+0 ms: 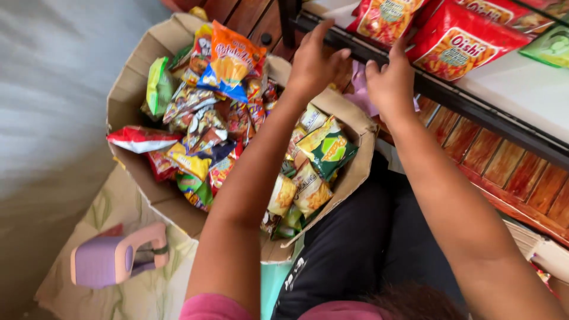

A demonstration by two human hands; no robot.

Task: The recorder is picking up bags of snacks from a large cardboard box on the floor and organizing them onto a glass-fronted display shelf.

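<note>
- Left hand (317,62) is up at the shelf's front edge, fingers spread wide and gripping nothing, fingertips on the black rail (450,95).
- Right hand (391,83) sits just beside it on the same rail, fingers bent down over the bar. I cannot tell whether they pinch anything.
- Between the two hands, below the rail, a pale lilac scrap (360,89) peeks out, soft like thin plastic. Both hands are near it, but contact is hidden.
- Just past the rail, on the white shelf (521,89), lie the red bags (462,41), one touching the bar by the right fingers. A green bag (554,44) lies at the shelf's right edge.
- Under the left forearm stands the open box (127,101), crammed with snack packets. An orange bag (234,56) rides on top at its far side, and a green-yellow packet (326,148) lies by the near right wall.
- On the floor mat (136,296), near the box's left corner, rests a purple device (112,258), well apart from both hands.
- As I read it, the step in hand is at the rail, not in the box: both hands are placed there, and no packet is held.
- Any reach onward calls for clearing the bar without dragging the red bags off the edge.
</note>
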